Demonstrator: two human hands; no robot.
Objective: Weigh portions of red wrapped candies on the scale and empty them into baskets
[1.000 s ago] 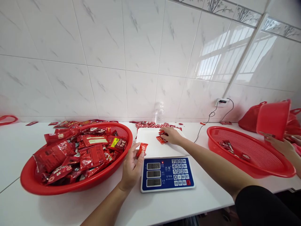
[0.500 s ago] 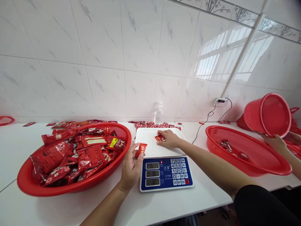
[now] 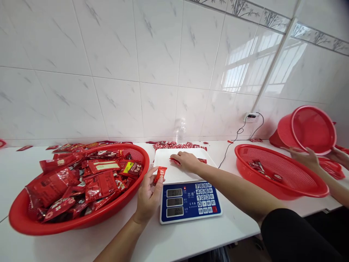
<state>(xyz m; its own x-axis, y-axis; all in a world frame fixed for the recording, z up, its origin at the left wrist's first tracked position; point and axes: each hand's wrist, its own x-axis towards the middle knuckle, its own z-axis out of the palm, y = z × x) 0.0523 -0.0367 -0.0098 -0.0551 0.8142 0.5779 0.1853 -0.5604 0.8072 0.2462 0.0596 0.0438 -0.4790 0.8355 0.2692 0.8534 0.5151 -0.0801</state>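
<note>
My left hand (image 3: 148,196) is pinched round a small red snack packet (image 3: 160,174), held upright near the front left corner of the scale's white plate (image 3: 170,176). Over that plate, my right hand (image 3: 187,161) has its fingers curled down on red packets (image 3: 175,161), which they partly cover. Another red packet (image 3: 202,161) lies on the plate to the right, partly behind my wrist. The blue keypad panel (image 3: 191,202) of the scale faces me, with three lit readouts on its left side.
A red basket (image 3: 89,220) heaped with red packets stands at left. Another red basket (image 3: 297,169), holding several packets, is at right. Beyond it a co-worker's hands (image 3: 308,158) grip a tilted red bin (image 3: 311,127). Packets and a clear bottle (image 3: 181,131) line the wall; a cable (image 3: 227,153) runs along the table.
My right hand has shifted left across the plate, and a packet now shows to its right. My left hand keeps its packet. The co-worker's bin has moved slightly, and the view has turned a little right.
</note>
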